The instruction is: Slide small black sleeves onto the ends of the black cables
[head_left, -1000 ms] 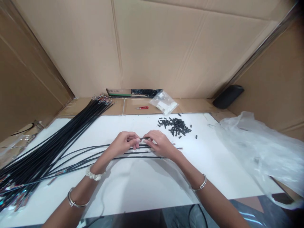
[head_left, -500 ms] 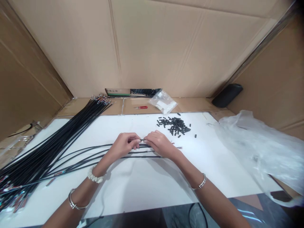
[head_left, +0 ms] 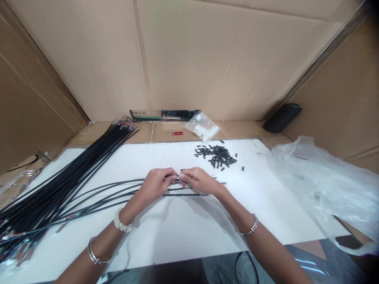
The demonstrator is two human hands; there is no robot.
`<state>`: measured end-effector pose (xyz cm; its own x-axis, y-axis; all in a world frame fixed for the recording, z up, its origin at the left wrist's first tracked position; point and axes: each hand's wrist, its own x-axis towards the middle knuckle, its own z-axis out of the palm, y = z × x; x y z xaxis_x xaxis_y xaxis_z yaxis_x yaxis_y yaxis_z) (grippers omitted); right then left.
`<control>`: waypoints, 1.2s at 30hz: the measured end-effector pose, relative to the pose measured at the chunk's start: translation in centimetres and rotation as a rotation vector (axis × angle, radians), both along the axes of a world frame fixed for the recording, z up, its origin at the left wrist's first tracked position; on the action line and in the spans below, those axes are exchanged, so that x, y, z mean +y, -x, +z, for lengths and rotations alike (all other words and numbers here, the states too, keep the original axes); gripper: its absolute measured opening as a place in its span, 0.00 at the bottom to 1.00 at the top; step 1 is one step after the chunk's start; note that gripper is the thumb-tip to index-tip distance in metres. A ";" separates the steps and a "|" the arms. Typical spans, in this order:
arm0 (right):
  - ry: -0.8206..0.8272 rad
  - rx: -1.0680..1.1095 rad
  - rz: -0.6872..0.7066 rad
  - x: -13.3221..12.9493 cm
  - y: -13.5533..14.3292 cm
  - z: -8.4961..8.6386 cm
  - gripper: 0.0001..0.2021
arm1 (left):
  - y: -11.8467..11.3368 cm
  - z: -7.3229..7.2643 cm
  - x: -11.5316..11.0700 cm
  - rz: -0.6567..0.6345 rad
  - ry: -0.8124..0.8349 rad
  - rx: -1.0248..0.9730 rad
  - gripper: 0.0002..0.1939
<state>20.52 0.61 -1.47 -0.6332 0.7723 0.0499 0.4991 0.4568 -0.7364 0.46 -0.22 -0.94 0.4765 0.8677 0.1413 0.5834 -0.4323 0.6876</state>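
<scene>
Over the middle of the white table my left hand (head_left: 158,183) pinches a thin black cable (head_left: 127,182) near its end. Fingertip to fingertip with it, my right hand (head_left: 199,180) is closed in a pinch at the same cable end. The fingers hide most of what lies between them. A small dark piece shows just above the right fingertips. Below the hands, several more black cables (head_left: 177,195) lie side by side, some with bare wire ends poking out at the right. Beyond my right hand is a loose pile of short black tubes (head_left: 220,156).
A thick bundle of black cables (head_left: 79,169) with coloured wire ends lies at the left. Red-handled snips (head_left: 177,133) and a clear bag (head_left: 203,126) sit at the back. On the right are a black roll (head_left: 282,118) and a large clear plastic bag (head_left: 328,185).
My left hand has shifted slightly right, and the fingertips of both hands have drawn closer together. The gap where the cable end showed between them has narrowed.
</scene>
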 end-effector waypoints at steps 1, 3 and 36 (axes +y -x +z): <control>0.003 -0.007 -0.003 0.0 0.0 0.0 0.20 | 0.0 -0.1 0.1 -0.007 0.010 0.001 0.11; -0.019 -0.015 -0.030 0.2 0.0 0.1 0.19 | 0.2 -0.1 0.3 -0.016 0.041 -0.011 0.10; -0.198 0.035 -0.072 0.4 -0.2 0.1 0.17 | 0.8 0.6 1.1 -0.101 0.072 -0.066 0.13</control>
